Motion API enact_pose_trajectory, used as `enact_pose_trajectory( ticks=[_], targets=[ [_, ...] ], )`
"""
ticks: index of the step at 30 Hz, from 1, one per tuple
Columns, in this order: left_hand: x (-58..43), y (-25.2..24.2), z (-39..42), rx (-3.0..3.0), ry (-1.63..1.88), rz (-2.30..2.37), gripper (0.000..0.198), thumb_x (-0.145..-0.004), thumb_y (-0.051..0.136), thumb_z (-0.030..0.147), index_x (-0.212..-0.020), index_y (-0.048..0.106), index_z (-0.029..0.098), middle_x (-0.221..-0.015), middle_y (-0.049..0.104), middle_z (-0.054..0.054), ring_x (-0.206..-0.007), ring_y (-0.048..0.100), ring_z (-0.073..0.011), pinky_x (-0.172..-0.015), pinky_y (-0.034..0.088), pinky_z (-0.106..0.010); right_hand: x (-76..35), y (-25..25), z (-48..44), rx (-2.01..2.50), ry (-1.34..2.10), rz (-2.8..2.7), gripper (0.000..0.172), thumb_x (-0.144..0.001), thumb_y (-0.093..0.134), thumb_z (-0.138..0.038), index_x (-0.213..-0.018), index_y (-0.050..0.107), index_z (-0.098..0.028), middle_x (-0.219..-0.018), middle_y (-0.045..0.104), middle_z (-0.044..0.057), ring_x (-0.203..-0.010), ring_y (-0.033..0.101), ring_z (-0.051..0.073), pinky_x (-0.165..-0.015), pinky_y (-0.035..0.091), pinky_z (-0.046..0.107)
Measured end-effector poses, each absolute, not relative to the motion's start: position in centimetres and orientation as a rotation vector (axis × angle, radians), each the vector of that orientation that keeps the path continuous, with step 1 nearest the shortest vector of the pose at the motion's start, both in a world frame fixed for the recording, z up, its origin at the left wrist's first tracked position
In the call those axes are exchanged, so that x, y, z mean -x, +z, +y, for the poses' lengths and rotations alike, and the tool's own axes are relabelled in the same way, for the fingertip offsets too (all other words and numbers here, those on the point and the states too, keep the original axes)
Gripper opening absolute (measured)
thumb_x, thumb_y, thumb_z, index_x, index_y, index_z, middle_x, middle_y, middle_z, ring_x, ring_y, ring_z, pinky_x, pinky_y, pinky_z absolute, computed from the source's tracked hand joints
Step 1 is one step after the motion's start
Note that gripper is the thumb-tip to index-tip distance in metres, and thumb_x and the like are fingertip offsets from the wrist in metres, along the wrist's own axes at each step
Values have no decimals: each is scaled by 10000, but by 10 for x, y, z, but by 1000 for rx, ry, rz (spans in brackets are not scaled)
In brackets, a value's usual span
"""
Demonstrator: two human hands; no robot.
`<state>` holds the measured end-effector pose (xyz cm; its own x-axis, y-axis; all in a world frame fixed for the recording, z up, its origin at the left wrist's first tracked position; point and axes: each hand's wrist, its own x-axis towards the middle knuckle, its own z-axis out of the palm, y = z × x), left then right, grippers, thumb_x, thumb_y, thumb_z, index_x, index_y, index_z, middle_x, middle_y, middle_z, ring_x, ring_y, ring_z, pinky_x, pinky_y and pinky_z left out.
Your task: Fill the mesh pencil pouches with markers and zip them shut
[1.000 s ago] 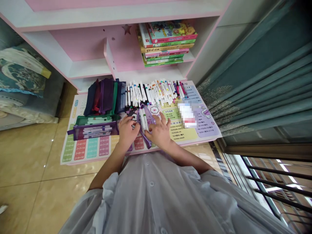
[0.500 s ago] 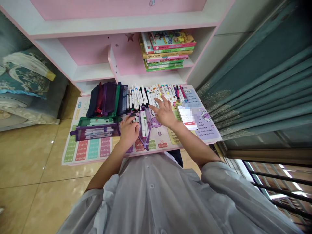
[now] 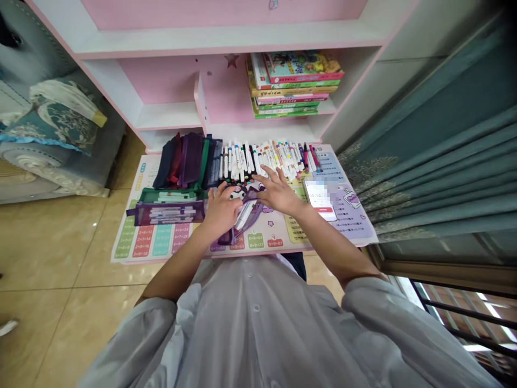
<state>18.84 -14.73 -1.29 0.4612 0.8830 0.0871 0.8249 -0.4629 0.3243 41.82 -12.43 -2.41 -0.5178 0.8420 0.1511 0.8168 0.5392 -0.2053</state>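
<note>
Purple see-through mesh pouch (image 3: 254,216) lies tilted on the pastel-printed table (image 3: 283,230) between curled left fingers (image 3: 221,191) and spread right fingers (image 3: 272,175), can't tell if either pinches; keep rim spread, white slim-barrelled markers (image 3: 244,215) parallel.

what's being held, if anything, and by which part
Grip cannot be told: left hand at left side of open purple pouch, right hand at its far end.

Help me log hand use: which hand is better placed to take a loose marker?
Probably the right hand: it's nearer the loose markers; the left hand is at the pouch between the hands.
</note>
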Motion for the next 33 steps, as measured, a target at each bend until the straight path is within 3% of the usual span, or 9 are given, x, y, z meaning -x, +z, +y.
enact_pose_trajectory(
  ticks=[8,13,16,19,21,24,27,30,33],
  targets=[
    [-184,-9,-136,-2404,374,1465,199,-912,610,256,-829,788,283,-1377,634,-58,-1467,379,-373,-1179,220,-715,-436,-30,-151,1518,225,-2422,283,-942,516,-229,-806,763,-201,-1556,507,76,-1569,199,401,-1223,226,712],
    [-153,-9,-138,-2380,558,1541,276,-958,495,268,-942,770,268,-1371,634,-81,-1461,410,-322,-1201,222,-655,-451,-28,-152,1595,359,-2363,310,-938,510,-267,-759,748,-182,-1558,497,81,-1576,164,391,-1234,250,674],
    [-130,-14,-145,-2470,583,1481,289,-879,515,193,-1021,755,270,-1463,561,-72,-1523,314,-304,-1235,203,-595,-459,-28,-150,1589,454,-2331,303,-934,526,-280,-762,758,-186,-1571,486,69,-1577,157,394,-1224,267,677],
    [-117,-27,-153,-2603,495,1409,358,-806,620,217,-1140,729,287,-1545,478,-77,-1557,216,-358,-1232,182,-627,-465,-30,-147,1568,531,-2296,321,-939,537,-325,-743,755,-194,-1573,482,67,-1577,141,409,-1220,251,696],
    [-116,-38,-158,-2655,527,1373,307,-825,656,248,-1118,740,285,-1542,483,-89,-1547,228,-388,-1214,190,-655,-467,-31,-145,1547,592,-2275,357,-940,548,-388,-713,743,-193,-1572,479,73,-1577,126,427,-1226,226,702],
    [-120,-50,-160,-2672,692,1390,120,-895,664,340,-918,764,278,-1476,562,-71,-1515,308,-381,-1201,205,-650,-469,-32,-142,1520,656,-2232,409,-928,563,-475,-674,723,-197,-1558,491,70,-1577,115,435,-1247,189,686],
    [-122,-55,-157,-2654,824,1430,211,-918,661,420,-803,750,268,-1425,612,-53,-1492,358,-372,-1200,193,-646,-471,-30,-141,1502,708,-2202,424,-909,575,-517,-651,712,-210,-1531,522,62,-1577,141,415,-1266,168,654],
    [-119,-57,-152,-2647,800,1432,191,-882,704,453,-945,768,285,-1453,594,-74,-1500,345,-387,-1195,200,-651,-476,-30,-139,1477,790,-2190,386,-886,590,-520,-677,727,-225,-1523,535,52,-1578,164,393,-1271,164,643],
    [-118,-62,-147,-2657,743,1397,150,-902,675,343,-1010,773,310,-1451,600,-62,-1502,352,-371,-1195,187,-667,-480,-32,-136,1480,831,-2169,349,-860,610,-515,-699,741,-234,-1520,541,45,-1578,167,390,-1264,170,654]
  ],
)
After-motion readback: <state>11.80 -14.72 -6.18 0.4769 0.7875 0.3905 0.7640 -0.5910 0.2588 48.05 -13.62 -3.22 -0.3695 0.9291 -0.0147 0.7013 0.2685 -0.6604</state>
